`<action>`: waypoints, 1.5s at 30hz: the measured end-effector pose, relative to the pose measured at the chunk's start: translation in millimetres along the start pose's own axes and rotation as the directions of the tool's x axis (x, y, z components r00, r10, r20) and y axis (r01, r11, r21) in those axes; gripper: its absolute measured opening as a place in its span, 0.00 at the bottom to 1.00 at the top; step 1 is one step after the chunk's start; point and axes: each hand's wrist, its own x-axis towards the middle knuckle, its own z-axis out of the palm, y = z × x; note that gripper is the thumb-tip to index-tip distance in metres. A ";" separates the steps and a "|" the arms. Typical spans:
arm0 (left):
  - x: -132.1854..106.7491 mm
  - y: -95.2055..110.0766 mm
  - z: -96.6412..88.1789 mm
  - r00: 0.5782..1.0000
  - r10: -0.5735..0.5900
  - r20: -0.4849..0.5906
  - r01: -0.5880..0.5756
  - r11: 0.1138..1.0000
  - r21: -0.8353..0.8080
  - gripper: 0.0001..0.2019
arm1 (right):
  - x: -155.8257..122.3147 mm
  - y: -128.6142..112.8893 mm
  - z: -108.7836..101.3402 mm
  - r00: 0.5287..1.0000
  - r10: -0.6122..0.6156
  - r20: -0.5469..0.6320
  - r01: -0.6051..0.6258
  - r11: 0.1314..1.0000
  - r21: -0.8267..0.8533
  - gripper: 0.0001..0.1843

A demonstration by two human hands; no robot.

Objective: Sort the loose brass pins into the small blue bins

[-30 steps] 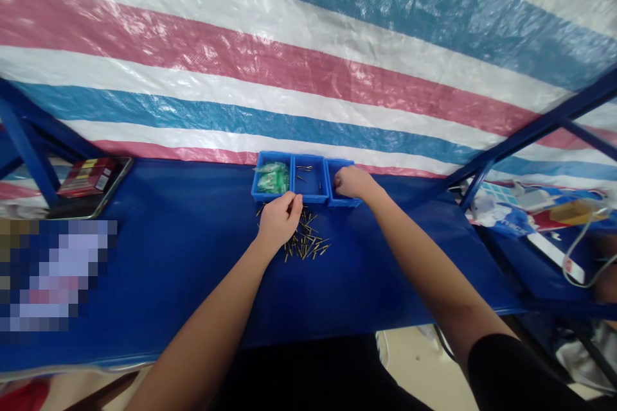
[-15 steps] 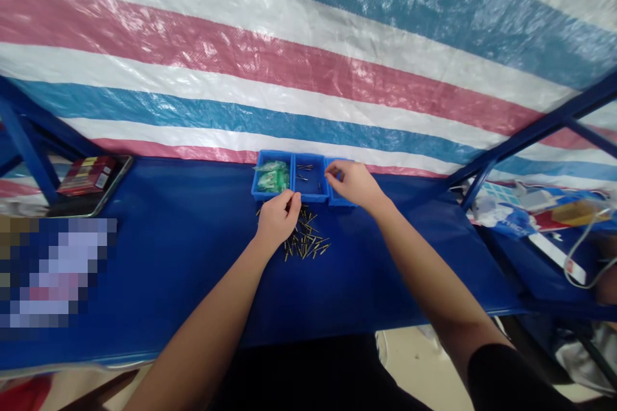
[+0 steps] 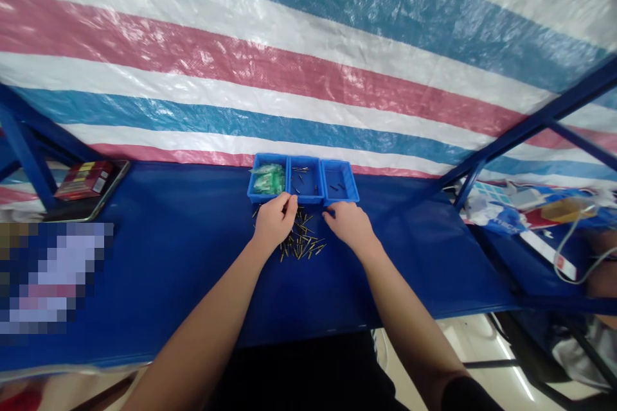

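Three small blue bins stand side by side on the blue table. The left bin has green-and-clear plastic packets in it. In the middle bin lie several thin dark metal pieces. A few short dark pieces rest in the right bin. My left hand is closed in front of the left bin, thumb against fingers; what it pinches is too small to make out. In front of the right bin is my right hand, fingers curled, their tips partly hidden. Between the hands lies a loose pile of thin brass-coloured pins.
A red box sits on a dark tray at the left. Blue frame posts rise at both sides. On the right are plastic bags, a white strip and a cable. A striped sheet hangs behind.
My right hand has moved back from over the right bin to the table in front of it, uncovering the dark pieces inside. The left hand stays near the pile, still closed.
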 end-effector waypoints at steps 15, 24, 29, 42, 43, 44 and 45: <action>0.0 0.5 1.0 1.000 -0.009 0.008 0.009 1.000 -0.006 0.20 | 25.6 1.0 17.1 0.998 0.037 -0.042 -0.036 0.999 0.017 0.15; -1.2 3.4 0.5 1.000 -0.003 0.009 0.002 1.000 0.007 0.21 | 13.4 16.1 27.7 0.940 -0.202 -0.275 0.310 0.844 0.438 0.09; -2.6 3.5 1.5 0.989 0.030 0.144 -0.021 0.998 -0.067 0.15 | 12.8 0.1 47.0 0.907 -0.246 -0.341 0.419 0.602 0.680 0.11; -3.8 0.9 5.0 0.978 -0.028 0.208 0.036 0.999 -0.036 0.11 | 18.7 -6.3 62.5 0.897 -0.196 -0.397 0.438 0.512 0.739 0.16; -3.7 1.3 4.8 0.975 -0.022 0.222 0.032 0.999 -0.040 0.11 | 18.4 -6.6 62.2 0.897 -0.193 -0.399 0.438 0.511 0.739 0.16; -3.7 1.7 4.7 0.972 -0.017 0.234 0.028 0.999 -0.041 0.10 | 18.1 -6.9 62.0 0.896 -0.189 -0.401 0.439 0.507 0.742 0.16; -3.8 2.0 4.8 0.970 -0.012 0.241 0.022 0.999 -0.040 0.10 | 18.0 -7.3 62.0 0.896 -0.182 -0.404 0.438 0.499 0.748 0.17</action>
